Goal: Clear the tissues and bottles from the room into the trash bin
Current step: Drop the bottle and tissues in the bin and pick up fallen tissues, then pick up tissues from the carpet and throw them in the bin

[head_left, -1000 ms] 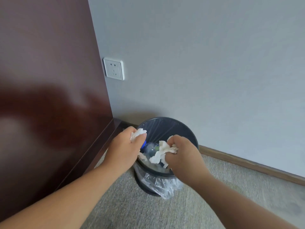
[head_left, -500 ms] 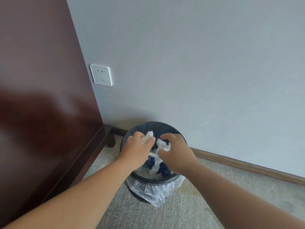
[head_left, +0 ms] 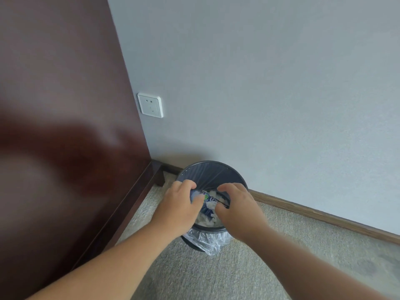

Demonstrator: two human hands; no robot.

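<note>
Down in the corner where the grey wall [head_left: 259, 83] meets the dark wood panel [head_left: 65, 105], the trash bin [head_left: 213, 163] sits on the carpet [head_left: 238, 273], and I've got both hands right over its mouth. It's a round dark bin with a clear plastic liner [head_left: 207, 239] bunched over the near edge. My left hand [head_left: 179, 207] is above the left side of the opening, fingers [head_left: 188, 184] curled down and close together. There's something pale and bluish showing right by the thumb, but honestly I can't tell if I'm pinching it or if it's just stuff in the bin showing through the gap. My right hand [head_left: 237, 210] is over the right side, fingers [head_left: 227, 187] loosely curled and pointing down, nothing visible in them. The two hands are close but not touching. Inside the bin, between my hands, there's a pile of crumpled white tissues [head_left: 211, 215] and a bottle [head_left: 208, 198] with a blue, white and green label lying among them. Off to the left, up on the wall, is a white socket [head_left: 150, 105], and a brown skirting board [head_left: 324, 215] runs along the bottom of the wall behind the bin.
</note>
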